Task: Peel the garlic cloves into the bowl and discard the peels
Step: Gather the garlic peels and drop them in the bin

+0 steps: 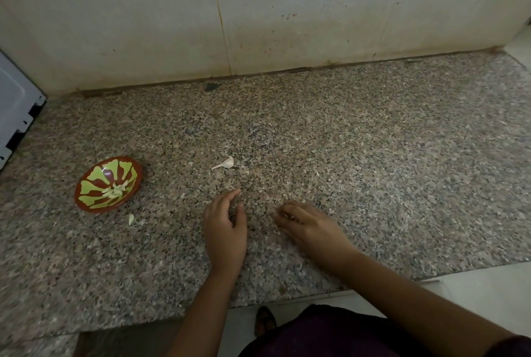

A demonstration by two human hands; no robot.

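Garlic cloves (pixel 115 190) with their skins off lie in a small pile inside the bowl (pixel 92 187). They look pale, smooth and shiny. The bowl is red-brown with green shapes, and it sits on the speckled stone counter (pixel 373 169), off to the left and well apart from both hands. It is probably kept there so the clean cloves stay away from the mess.

One more clove (pixel 225 163) lies on the counter beyond the hands, between them and the wall (pixel 287 26). It is white and dry-looking, with a thin pointed tail of skin, so I think it is not peeled yet. A small pale piece (pixel 131 218) lies just beside the bowl. I cannot tell if it is a peel or a bit of garlic.

The left hand (pixel 225 230) rests on its edge on the counter, fingers fairly straight and loose, holding nothing. It looks like a little wall to sweep bits against.

The right hand (pixel 307 224) is near it, fingers curled down with the tips on the stone. Something pale shows by the tips, perhaps scraps of peel, but I cannot tell if the fingers hold any.

A white machine (pixel 17 115) stands at the far left.
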